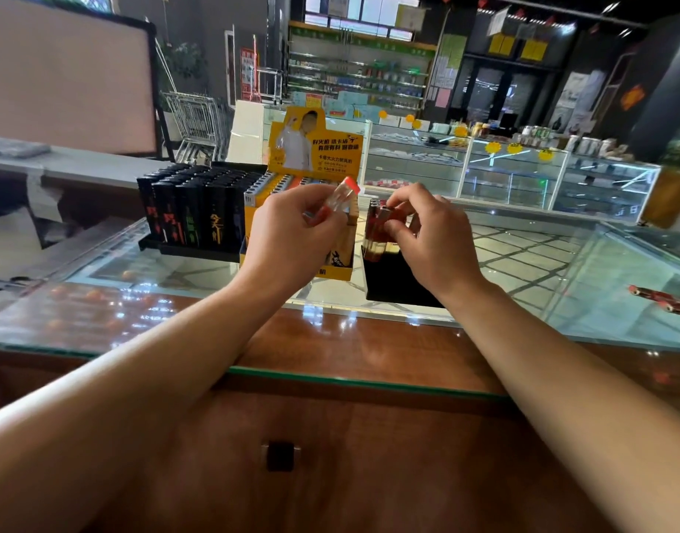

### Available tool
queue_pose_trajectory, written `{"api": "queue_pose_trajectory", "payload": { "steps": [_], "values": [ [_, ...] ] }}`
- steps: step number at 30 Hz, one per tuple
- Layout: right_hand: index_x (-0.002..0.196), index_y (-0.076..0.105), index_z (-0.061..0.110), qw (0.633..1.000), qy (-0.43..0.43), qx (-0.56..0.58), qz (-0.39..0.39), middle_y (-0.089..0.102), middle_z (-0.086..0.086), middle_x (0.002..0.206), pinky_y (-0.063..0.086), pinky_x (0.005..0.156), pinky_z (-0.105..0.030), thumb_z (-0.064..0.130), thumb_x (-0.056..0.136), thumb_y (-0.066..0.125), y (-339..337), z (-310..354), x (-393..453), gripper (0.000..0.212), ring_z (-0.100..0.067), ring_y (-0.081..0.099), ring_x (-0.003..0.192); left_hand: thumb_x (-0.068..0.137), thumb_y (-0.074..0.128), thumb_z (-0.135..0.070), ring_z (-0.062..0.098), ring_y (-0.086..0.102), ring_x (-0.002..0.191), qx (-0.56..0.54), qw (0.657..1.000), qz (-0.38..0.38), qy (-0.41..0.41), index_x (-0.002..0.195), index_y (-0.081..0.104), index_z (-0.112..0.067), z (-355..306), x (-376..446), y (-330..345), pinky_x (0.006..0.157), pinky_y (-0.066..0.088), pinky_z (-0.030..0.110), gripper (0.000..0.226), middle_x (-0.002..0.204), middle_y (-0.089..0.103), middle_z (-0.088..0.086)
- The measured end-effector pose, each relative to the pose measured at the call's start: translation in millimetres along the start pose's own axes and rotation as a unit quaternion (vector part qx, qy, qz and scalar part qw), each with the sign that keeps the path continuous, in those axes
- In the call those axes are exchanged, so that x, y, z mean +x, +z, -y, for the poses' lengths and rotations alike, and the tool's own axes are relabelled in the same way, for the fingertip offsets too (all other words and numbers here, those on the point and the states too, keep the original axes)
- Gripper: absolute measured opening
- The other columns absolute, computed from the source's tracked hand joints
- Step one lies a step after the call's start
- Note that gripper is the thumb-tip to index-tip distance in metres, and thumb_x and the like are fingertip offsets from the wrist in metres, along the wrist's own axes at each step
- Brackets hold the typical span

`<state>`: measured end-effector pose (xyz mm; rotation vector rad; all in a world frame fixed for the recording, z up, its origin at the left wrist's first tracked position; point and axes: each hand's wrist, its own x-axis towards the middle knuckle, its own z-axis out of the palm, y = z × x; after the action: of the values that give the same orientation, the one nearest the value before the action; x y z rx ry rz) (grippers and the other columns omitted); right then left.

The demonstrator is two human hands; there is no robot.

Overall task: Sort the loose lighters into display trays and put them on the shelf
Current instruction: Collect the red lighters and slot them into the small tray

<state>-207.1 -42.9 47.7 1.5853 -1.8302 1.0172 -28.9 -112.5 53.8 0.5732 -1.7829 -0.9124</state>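
My left hand (292, 232) pinches a clear lighter with a red end (340, 198), lifted in front of the yellow display box (315, 155). My right hand (430, 232) pinches the top of a dark red lighter (375, 232) that stands with a few others at the back of a black tray (396, 282) on the glass counter. A black tray full of black lighters (200, 209) stands to the left of the yellow box. Loose red lighters (665, 302) lie on the glass at the far right.
The glass counter (542, 271) has a wooden front edge (330, 348) with a drawer knob (280, 455) below. A grey shelf (81, 163) and a monitor back (61, 78) stand at the left. Glass showcases (503, 175) and shop shelves lie beyond.
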Motion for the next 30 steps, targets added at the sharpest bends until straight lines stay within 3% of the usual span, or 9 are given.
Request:
{"api": "queue_pose_trajectory", "payload": {
  "steps": [2, 5, 9, 12, 14, 18, 24, 27, 30],
  "values": [
    [0.11, 0.062, 0.022, 1.0, 0.005, -0.02, 0.015, 0.066, -0.005, 0.095, 0.027, 0.059, -0.016, 0.024, 0.088, 0.069, 3, -2, 0, 0.022, -0.017, 0.05, 0.082, 0.087, 0.071, -0.013, 0.019, 0.069, 0.066, -0.001, 1.0, -0.004, -0.004, 0.096, 0.069, -0.03, 3, 2, 1, 0.061, 0.059, 0.047, 0.02, 0.082, 0.069, -0.005],
    [0.111, 0.066, 0.021, 0.999, -0.008, -0.039, 0.012, 0.068, -0.005, 0.102, 0.025, 0.065, -0.024, 0.022, 0.087, 0.07, 3, -3, 1, 0.024, -0.022, 0.049, 0.095, 0.084, 0.074, -0.013, 0.025, 0.071, 0.072, -0.021, 1.0, -0.001, -0.019, 0.089, 0.063, -0.031, 6, 3, 1, 0.063, 0.061, 0.049, 0.022, 0.084, 0.069, -0.001],
    [0.112, 0.072, 0.018, 0.999, -0.018, -0.039, -0.006, 0.066, -0.003, 0.107, 0.033, 0.085, -0.032, 0.016, 0.083, 0.073, 3, -6, 1, 0.03, -0.026, 0.048, 0.103, 0.085, 0.075, -0.014, 0.024, 0.071, 0.075, -0.02, 1.0, 0.009, -0.016, 0.089, 0.062, -0.029, 5, 3, 1, 0.064, 0.061, 0.049, 0.02, 0.085, 0.069, 0.0],
    [0.118, 0.071, 0.02, 1.0, -0.007, -0.017, 0.007, 0.065, -0.003, 0.109, 0.038, 0.089, -0.039, 0.017, 0.083, 0.073, 1, -8, -1, 0.036, -0.027, 0.047, 0.104, 0.086, 0.076, -0.019, 0.02, 0.071, 0.072, -0.017, 1.0, 0.016, -0.006, 0.092, 0.066, -0.029, 4, 1, 0, 0.064, 0.061, 0.048, 0.015, 0.084, 0.071, 0.0],
    [0.124, 0.068, 0.021, 1.0, -0.007, -0.002, 0.005, 0.066, -0.002, 0.114, 0.036, 0.091, -0.035, 0.019, 0.085, 0.071, -5, -8, -2, 0.039, -0.024, 0.046, 0.104, 0.085, 0.076, -0.022, 0.014, 0.069, 0.068, -0.013, 1.0, 0.017, 0.001, 0.098, 0.07, -0.027, 3, 0, 0, 0.065, 0.062, 0.046, 0.015, 0.084, 0.071, -0.002],
    [0.125, 0.065, 0.024, 0.997, -0.009, 0.079, -0.016, 0.066, 0.009, 0.107, 0.038, 0.084, -0.028, 0.025, 0.088, 0.061, -16, 0, -6, 0.037, -0.008, 0.046, 0.096, 0.084, 0.077, -0.021, 0.008, 0.068, 0.067, 0.009, 1.0, 0.027, 0.012, 0.101, 0.072, -0.028, 6, 0, 2, 0.069, 0.062, 0.04, 0.02, 0.087, 0.074, -0.004],
    [0.104, 0.073, 0.02, 0.991, -0.054, 0.117, -0.022, 0.067, 0.007, 0.086, 0.048, 0.067, -0.028, 0.028, 0.089, 0.068, -16, 18, -11, 0.019, -0.012, 0.056, 0.074, 0.076, 0.083, -0.019, 0.005, 0.069, 0.071, 0.03, 0.999, 0.029, 0.029, 0.092, 0.07, -0.027, 8, 0, 4, 0.07, 0.062, 0.038, 0.022, 0.083, 0.073, -0.009],
    [0.09, 0.072, 0.018, 0.993, -0.057, 0.099, -0.01, 0.064, 0.009, 0.078, 0.041, 0.064, -0.02, 0.026, 0.085, 0.073, -14, 16, -12, 0.01, -0.006, 0.052, 0.069, 0.072, 0.085, -0.016, 0.015, 0.073, 0.074, -0.024, 0.999, 0.013, 0.021, 0.088, 0.069, -0.021, 8, 1, 2, 0.069, 0.061, 0.047, 0.023, 0.082, 0.075, -0.003],
    [0.084, 0.072, 0.019, 0.994, -0.066, 0.086, 0.023, 0.06, 0.016, 0.075, 0.034, 0.063, -0.012, 0.027, 0.082, 0.078, -14, 17, -13, 0.01, 0.001, 0.048, 0.068, 0.076, 0.081, -0.011, 0.013, 0.073, 0.074, -0.038, 0.998, 0.019, 0.04, 0.088, 0.07, -0.022, 6, 0, 2, 0.068, 0.061, 0.045, 0.02, 0.081, 0.075, -0.003]
  ]
}}
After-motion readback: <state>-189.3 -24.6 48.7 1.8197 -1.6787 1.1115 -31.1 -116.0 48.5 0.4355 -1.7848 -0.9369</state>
